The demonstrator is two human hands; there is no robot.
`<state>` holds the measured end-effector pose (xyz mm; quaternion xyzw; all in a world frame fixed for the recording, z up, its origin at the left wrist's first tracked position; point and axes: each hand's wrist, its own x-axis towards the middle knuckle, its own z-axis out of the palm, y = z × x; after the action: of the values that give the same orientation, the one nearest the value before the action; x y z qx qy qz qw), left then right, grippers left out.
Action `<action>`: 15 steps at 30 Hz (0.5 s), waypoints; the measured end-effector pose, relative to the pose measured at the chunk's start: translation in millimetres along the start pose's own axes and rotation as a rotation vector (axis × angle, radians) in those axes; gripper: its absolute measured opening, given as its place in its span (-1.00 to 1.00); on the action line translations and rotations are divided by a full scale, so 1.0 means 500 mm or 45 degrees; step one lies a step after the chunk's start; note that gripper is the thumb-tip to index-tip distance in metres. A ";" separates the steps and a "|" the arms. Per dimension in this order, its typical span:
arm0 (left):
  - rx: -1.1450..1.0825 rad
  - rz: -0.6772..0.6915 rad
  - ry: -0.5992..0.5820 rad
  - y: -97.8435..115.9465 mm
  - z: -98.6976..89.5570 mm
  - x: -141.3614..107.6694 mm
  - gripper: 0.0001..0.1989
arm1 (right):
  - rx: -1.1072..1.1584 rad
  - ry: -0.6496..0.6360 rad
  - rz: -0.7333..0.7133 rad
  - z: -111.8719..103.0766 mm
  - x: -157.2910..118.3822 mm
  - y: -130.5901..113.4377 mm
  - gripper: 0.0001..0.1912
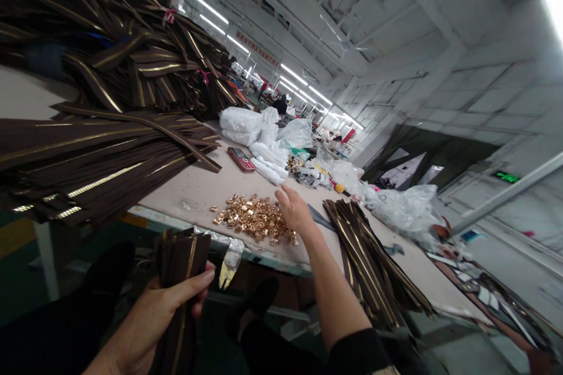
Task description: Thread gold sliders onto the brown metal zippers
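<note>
My left hand (162,310) grips a folded bundle of dark brown zippers with gold teeth (182,263) near the table's front edge. My right hand (292,209) is open and holds nothing. It hangs over the right side of a loose pile of gold metal zipper sliders (253,218) on the pale tabletop (193,187). Just right of that hand, a second bundle of brown zippers (369,263) lies across the table. Huge hanging heaps of the same zippers (101,152) fill the left side.
A red phone (241,159), white plastic bags (241,127) and small hardware (308,177) lie farther along the table. A yellow-tipped tool in clear plastic (231,263) sits at the front edge. A co-worker (280,105) stands far down the hall.
</note>
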<state>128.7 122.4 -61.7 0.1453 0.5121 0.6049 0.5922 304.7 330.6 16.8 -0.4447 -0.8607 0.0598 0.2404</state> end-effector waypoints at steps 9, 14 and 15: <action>-0.070 -0.087 -0.124 -0.023 -0.022 0.020 -0.41 | 0.161 -0.304 -0.071 -0.001 -0.073 0.003 -0.33; -0.101 -0.153 -0.109 -0.025 -0.023 0.015 -0.37 | 0.138 -0.301 -0.143 -0.009 -0.101 -0.018 -0.39; -0.101 -0.153 -0.106 -0.025 -0.022 0.012 -0.37 | 0.124 -0.294 -0.163 -0.009 -0.106 -0.021 -0.40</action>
<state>125.5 119.9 -79.2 0.1159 0.4703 0.5816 0.6535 325.1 281.6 5.1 -0.3668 -0.9053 0.1369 0.1645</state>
